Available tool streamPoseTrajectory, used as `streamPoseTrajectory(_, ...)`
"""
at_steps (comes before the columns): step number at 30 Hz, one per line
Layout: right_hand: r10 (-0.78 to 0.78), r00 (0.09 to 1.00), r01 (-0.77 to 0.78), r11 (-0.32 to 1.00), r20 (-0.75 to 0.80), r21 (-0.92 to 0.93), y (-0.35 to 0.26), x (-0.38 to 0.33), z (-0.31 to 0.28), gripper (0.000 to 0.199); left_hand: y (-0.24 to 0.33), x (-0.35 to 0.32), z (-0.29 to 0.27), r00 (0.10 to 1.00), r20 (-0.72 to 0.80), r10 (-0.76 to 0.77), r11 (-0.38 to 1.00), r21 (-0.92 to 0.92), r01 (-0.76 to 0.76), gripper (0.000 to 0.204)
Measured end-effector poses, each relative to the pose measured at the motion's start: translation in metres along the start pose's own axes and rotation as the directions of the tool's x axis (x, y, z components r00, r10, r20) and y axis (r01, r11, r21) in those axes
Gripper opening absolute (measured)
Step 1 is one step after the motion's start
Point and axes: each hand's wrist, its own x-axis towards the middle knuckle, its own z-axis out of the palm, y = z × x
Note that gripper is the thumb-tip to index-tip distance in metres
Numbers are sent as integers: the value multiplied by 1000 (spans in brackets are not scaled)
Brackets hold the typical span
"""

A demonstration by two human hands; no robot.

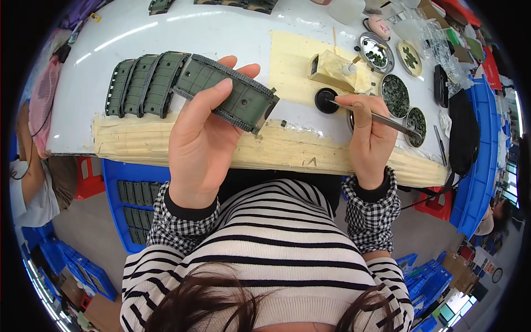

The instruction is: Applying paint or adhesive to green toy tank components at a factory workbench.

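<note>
My left hand [194, 141] grips a green model tank hull [235, 94], tilted, with a dark track along each long side and its flat underside facing up. In my right hand [366, 130] is a pair of metal tweezers [391, 124], held like a pen. Their tip reaches a small round black dish [325, 102]; whether it touches what is inside cannot be made out. Left of my left hand, several similar green hulls [145, 83] lie side by side on the white table. A tiny dark part [284, 123] sits near the table's front edge.
Right of the dish stand round containers of small green parts [395, 95] and a metal dish [376, 36]. Behind it is a tape-covered block [332, 71] on yellowish sheeting [285, 61]. A blue crate [113, 191] with more green pieces is below the table. Another person's arm [34, 138] shows far left.
</note>
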Motion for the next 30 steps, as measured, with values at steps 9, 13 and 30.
streamPoseTrajectory(9,-63,998,64,996,20,-67,1,2,-1,15,-2,1,-1,999,28,-21,999,-36,22,41)
streamPoseTrajectory(13,-56,998,57,997,17,-61,0,2,-1,15,-2,4,-4,999,36,-38,996,-85,41,41)
streamPoseTrajectory(30,-58,998,59,996,23,-71,-5,0,0,19,-2,14,-2,993,96,-69,984,-159,84,36)
